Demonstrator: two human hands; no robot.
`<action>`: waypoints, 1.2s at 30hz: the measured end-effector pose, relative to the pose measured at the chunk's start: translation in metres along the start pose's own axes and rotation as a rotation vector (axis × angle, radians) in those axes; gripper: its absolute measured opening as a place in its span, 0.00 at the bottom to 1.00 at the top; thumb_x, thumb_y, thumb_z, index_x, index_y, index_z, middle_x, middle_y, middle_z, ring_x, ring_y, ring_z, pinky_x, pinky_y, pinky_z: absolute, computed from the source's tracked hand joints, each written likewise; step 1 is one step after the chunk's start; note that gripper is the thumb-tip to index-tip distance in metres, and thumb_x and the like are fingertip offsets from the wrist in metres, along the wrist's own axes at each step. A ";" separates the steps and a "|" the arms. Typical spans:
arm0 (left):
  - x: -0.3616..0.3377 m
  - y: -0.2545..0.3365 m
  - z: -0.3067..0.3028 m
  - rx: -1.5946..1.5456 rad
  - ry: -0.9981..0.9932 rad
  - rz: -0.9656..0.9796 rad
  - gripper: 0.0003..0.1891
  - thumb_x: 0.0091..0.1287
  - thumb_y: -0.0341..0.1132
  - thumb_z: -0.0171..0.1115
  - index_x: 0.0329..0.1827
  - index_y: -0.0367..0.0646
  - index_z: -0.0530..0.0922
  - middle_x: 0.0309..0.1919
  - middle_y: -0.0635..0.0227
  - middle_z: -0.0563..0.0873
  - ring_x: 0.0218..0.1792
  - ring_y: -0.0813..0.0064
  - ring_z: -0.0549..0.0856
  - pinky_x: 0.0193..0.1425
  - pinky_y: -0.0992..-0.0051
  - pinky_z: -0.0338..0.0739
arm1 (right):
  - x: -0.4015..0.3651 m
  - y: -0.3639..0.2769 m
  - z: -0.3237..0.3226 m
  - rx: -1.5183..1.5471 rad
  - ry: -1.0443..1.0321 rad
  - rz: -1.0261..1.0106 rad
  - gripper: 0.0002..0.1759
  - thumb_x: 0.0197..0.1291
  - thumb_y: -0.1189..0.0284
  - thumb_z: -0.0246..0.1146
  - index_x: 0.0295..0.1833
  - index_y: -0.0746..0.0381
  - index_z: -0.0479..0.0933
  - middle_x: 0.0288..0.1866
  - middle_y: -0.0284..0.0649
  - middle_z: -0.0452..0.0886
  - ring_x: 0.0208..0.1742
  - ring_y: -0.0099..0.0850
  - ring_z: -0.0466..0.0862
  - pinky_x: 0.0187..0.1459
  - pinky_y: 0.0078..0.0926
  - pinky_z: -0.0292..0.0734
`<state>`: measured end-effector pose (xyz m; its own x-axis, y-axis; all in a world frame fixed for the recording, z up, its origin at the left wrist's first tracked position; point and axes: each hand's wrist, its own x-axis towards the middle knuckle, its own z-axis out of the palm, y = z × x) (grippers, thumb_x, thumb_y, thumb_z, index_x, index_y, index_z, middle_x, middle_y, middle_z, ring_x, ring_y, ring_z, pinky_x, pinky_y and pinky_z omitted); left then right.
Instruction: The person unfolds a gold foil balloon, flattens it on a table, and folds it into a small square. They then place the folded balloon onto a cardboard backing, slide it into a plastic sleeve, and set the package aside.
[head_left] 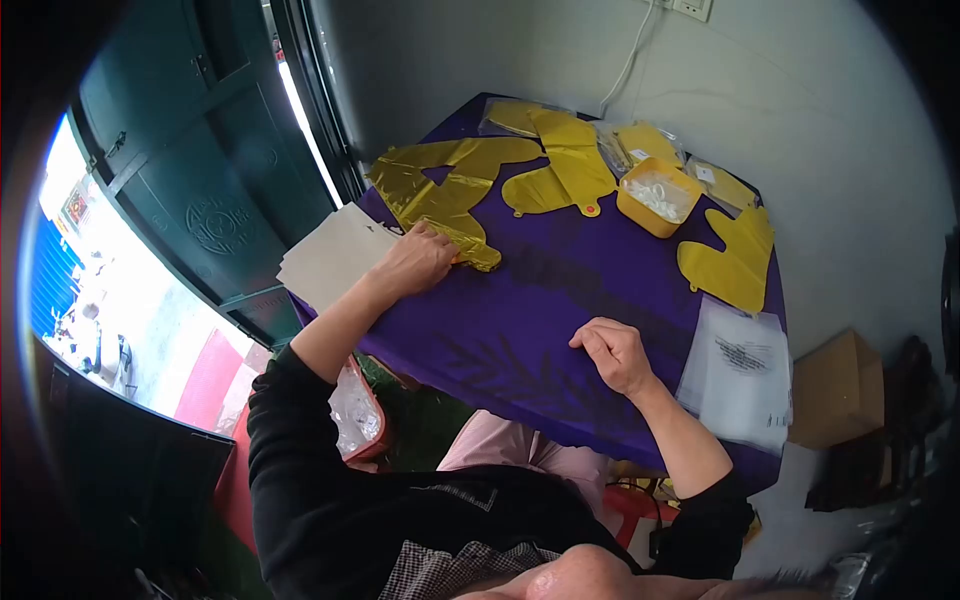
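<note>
On the left of the purple-covered table, my left hand (418, 259) presses down on the near end of a gold foil piece (450, 195), its fingers bent over a crumpled part. My right hand (612, 352) rests on the purple cloth (560, 290) at the right of centre, fingers curled in, with nothing visible in it. Beyond my hands lies another flat gold foil piece (565, 165). A third gold foil piece (735, 265) is at the right edge, above a stack of clear plastic bags (740, 375). Cream sheets (335, 260) lie left of my left hand.
A yellow tub (660, 195) of white items stands at the back right, near packaged gold foil (645, 145). A cardboard box (838, 390) is right of the table. Below the left edge sits a red bin (375, 425) with plastic. A green door (200, 170) stands at left.
</note>
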<state>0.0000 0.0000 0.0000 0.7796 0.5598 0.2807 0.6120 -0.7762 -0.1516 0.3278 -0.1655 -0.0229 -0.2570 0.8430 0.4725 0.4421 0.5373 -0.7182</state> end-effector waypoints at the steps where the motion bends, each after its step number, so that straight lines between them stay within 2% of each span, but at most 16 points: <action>1: 0.003 -0.001 -0.001 0.056 -0.044 0.001 0.06 0.57 0.30 0.64 0.36 0.40 0.81 0.38 0.58 0.85 0.45 0.59 0.84 0.60 0.65 0.71 | 0.001 -0.001 0.000 -0.002 -0.002 -0.006 0.17 0.69 0.70 0.56 0.32 0.69 0.83 0.33 0.44 0.86 0.36 0.35 0.86 0.41 0.27 0.80; 3: 0.002 0.001 0.009 0.089 -0.109 0.003 0.04 0.58 0.29 0.63 0.31 0.38 0.80 0.33 0.58 0.84 0.45 0.60 0.84 0.59 0.65 0.71 | -0.006 -0.003 0.000 0.006 -0.014 0.016 0.17 0.69 0.70 0.56 0.32 0.69 0.83 0.32 0.44 0.86 0.36 0.35 0.86 0.41 0.27 0.80; 6: 0.012 -0.015 0.019 -0.051 0.054 -0.019 0.03 0.57 0.27 0.63 0.30 0.37 0.80 0.33 0.58 0.84 0.43 0.57 0.84 0.51 0.62 0.75 | 0.000 0.000 -0.001 0.017 -0.012 0.009 0.17 0.70 0.70 0.55 0.32 0.70 0.83 0.33 0.45 0.86 0.36 0.35 0.85 0.41 0.27 0.80; 9: 0.022 -0.021 0.017 -0.362 0.077 -0.245 0.04 0.53 0.27 0.66 0.29 0.36 0.82 0.31 0.54 0.85 0.39 0.54 0.86 0.45 0.61 0.79 | 0.000 0.001 -0.001 0.020 -0.006 0.014 0.18 0.70 0.70 0.55 0.32 0.70 0.83 0.33 0.44 0.86 0.36 0.35 0.85 0.41 0.27 0.80; 11: 0.032 -0.029 0.008 -0.565 -0.086 -0.357 0.06 0.49 0.28 0.69 0.28 0.35 0.82 0.26 0.52 0.84 0.32 0.54 0.86 0.37 0.62 0.79 | 0.000 0.002 0.000 0.016 0.000 0.007 0.18 0.70 0.69 0.56 0.33 0.70 0.83 0.33 0.44 0.86 0.33 0.32 0.84 0.38 0.26 0.79; 12: 0.036 -0.032 0.004 -0.594 -0.096 -0.369 0.07 0.48 0.29 0.72 0.24 0.35 0.81 0.21 0.56 0.84 0.24 0.62 0.84 0.32 0.66 0.77 | 0.000 0.002 0.000 0.014 0.002 0.010 0.18 0.70 0.69 0.56 0.33 0.70 0.83 0.33 0.44 0.86 0.33 0.32 0.84 0.38 0.26 0.79; 13: 0.040 -0.034 -0.001 -0.596 -0.098 -0.364 0.07 0.48 0.29 0.72 0.24 0.35 0.81 0.21 0.56 0.84 0.24 0.62 0.84 0.32 0.66 0.77 | 0.000 0.001 0.000 0.016 -0.003 0.039 0.18 0.71 0.69 0.56 0.33 0.70 0.83 0.33 0.43 0.86 0.32 0.30 0.83 0.37 0.25 0.78; 16: 0.049 -0.050 -0.005 -0.776 -0.371 -0.460 0.10 0.52 0.30 0.75 0.21 0.39 0.80 0.18 0.71 0.80 0.23 0.78 0.78 0.29 0.73 0.72 | 0.003 -0.001 0.000 0.021 -0.015 0.110 0.19 0.71 0.68 0.55 0.33 0.70 0.83 0.32 0.43 0.85 0.29 0.26 0.81 0.34 0.23 0.76; 20: 0.055 -0.073 -0.003 -1.071 -0.483 -0.492 0.14 0.63 0.36 0.73 0.21 0.41 0.80 0.18 0.76 0.76 0.24 0.81 0.74 0.31 0.76 0.69 | 0.020 -0.002 -0.001 0.041 -0.081 0.320 0.20 0.72 0.67 0.54 0.33 0.70 0.84 0.29 0.41 0.85 0.26 0.24 0.79 0.32 0.23 0.75; 23: 0.054 -0.074 0.004 -1.018 -0.478 -0.502 0.14 0.65 0.36 0.69 0.23 0.39 0.80 0.20 0.75 0.77 0.25 0.81 0.73 0.31 0.74 0.68 | 0.035 -0.004 0.001 0.042 -0.088 0.356 0.21 0.71 0.67 0.54 0.33 0.69 0.84 0.27 0.40 0.85 0.25 0.24 0.79 0.31 0.23 0.75; 24: 0.053 -0.072 0.001 -1.015 -0.482 -0.501 0.14 0.65 0.36 0.69 0.23 0.39 0.80 0.20 0.75 0.77 0.25 0.81 0.73 0.31 0.74 0.68 | 0.041 -0.008 0.001 0.026 -0.093 0.351 0.20 0.70 0.65 0.56 0.34 0.70 0.84 0.27 0.44 0.86 0.29 0.30 0.84 0.35 0.28 0.78; 27: 0.050 -0.066 -0.001 -0.851 -0.490 -0.450 0.09 0.67 0.35 0.64 0.32 0.38 0.82 0.23 0.75 0.76 0.27 0.81 0.73 0.34 0.75 0.69 | 0.059 -0.017 0.011 0.002 -0.052 0.241 0.20 0.69 0.66 0.56 0.31 0.71 0.83 0.25 0.44 0.84 0.26 0.35 0.83 0.35 0.31 0.78; 31: 0.047 -0.054 -0.004 -0.771 -0.392 -0.390 0.11 0.60 0.36 0.62 0.30 0.34 0.80 0.23 0.61 0.80 0.28 0.68 0.80 0.34 0.66 0.72 | 0.087 -0.018 0.026 -0.115 -0.057 0.093 0.11 0.65 0.73 0.60 0.34 0.68 0.82 0.32 0.43 0.84 0.32 0.33 0.83 0.37 0.30 0.78; 33: 0.045 -0.047 -0.003 -0.527 -0.166 -0.275 0.11 0.59 0.36 0.60 0.32 0.34 0.80 0.27 0.51 0.84 0.34 0.54 0.85 0.40 0.60 0.75 | 0.103 -0.023 0.036 -0.418 0.057 -0.207 0.04 0.58 0.78 0.65 0.39 0.66 0.79 0.41 0.43 0.82 0.45 0.38 0.82 0.46 0.32 0.78; 34: 0.045 -0.045 -0.001 -0.412 -0.155 -0.242 0.11 0.57 0.37 0.61 0.32 0.36 0.80 0.31 0.47 0.85 0.39 0.48 0.85 0.44 0.54 0.74 | 0.110 -0.026 0.041 -0.467 0.018 -0.186 0.11 0.53 0.80 0.66 0.43 0.64 0.77 0.52 0.43 0.78 0.58 0.43 0.77 0.56 0.36 0.74; 36: 0.041 -0.042 -0.001 -0.384 -0.081 -0.171 0.11 0.57 0.37 0.61 0.31 0.37 0.80 0.31 0.50 0.85 0.39 0.49 0.85 0.45 0.54 0.74 | 0.129 -0.027 0.054 -0.524 0.077 -0.301 0.11 0.53 0.80 0.66 0.43 0.64 0.77 0.56 0.43 0.76 0.61 0.44 0.74 0.58 0.38 0.72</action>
<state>0.0063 0.0555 0.0193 0.6882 0.6992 0.1936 0.6517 -0.7130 0.2587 0.2364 -0.0700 0.0293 -0.3820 0.6412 0.6655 0.7287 0.6519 -0.2098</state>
